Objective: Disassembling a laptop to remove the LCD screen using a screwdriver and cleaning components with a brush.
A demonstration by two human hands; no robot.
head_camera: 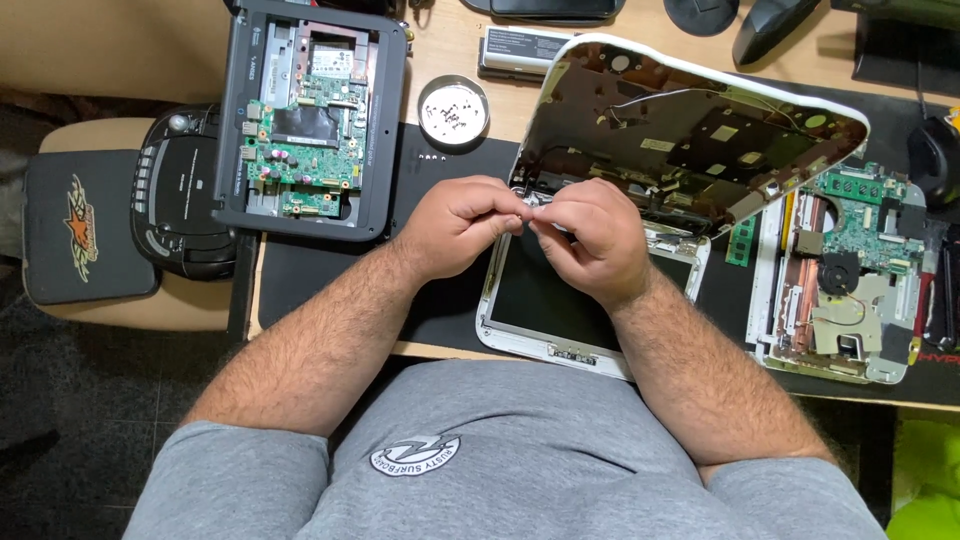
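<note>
My left hand [455,225] and my right hand [590,240] meet over the hinge edge of a white laptop screen panel [535,300] lying flat near the desk's front edge. Fingertips of both hands pinch at something small between them; what it is I cannot tell. A white laptop top cover [690,140] stands tilted behind my hands, its dark inner side with cables facing me.
An open dark laptop base with a green circuit board [305,120] lies at the back left. A round metal dish of screws [453,110] sits beside it. A white laptop base with board and fan [850,270] lies right. A black radio [180,195] rests on a stool left.
</note>
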